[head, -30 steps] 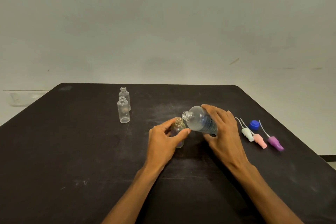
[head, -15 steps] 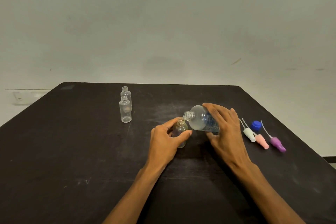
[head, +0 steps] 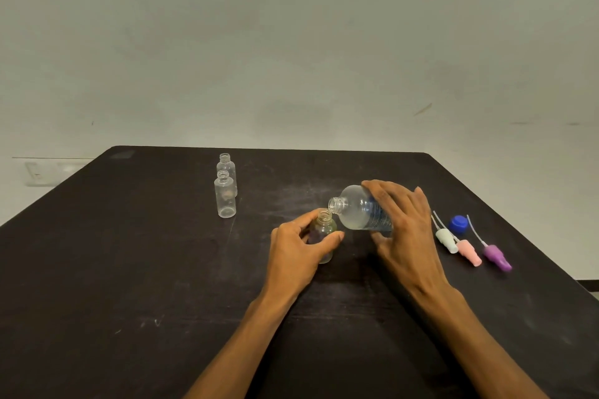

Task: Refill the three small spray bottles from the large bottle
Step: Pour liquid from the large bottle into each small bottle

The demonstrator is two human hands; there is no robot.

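Observation:
My left hand (head: pixel 296 248) grips a small clear spray bottle (head: pixel 324 230) that stands uncapped on the black table (head: pixel 129 269). The large clear bottle (head: pixel 358 210) is tipped nearly level in my right hand (head: pixel 402 227), its open mouth just above and right of the small bottle's neck. Two more small uncapped bottles stand at the back left, one (head: pixel 225 194) in front of the other (head: pixel 227 165).
Three spray heads lie to the right of my right hand: white (head: pixel 446 240), pink (head: pixel 469 252) and purple (head: pixel 496 256). A blue cap (head: pixel 457 224) sits behind them. The table's right edge runs close by them.
My right hand has lowered and tipped the large bottle's mouth closer to the small bottle's neck. My left hand stays on the small bottle.

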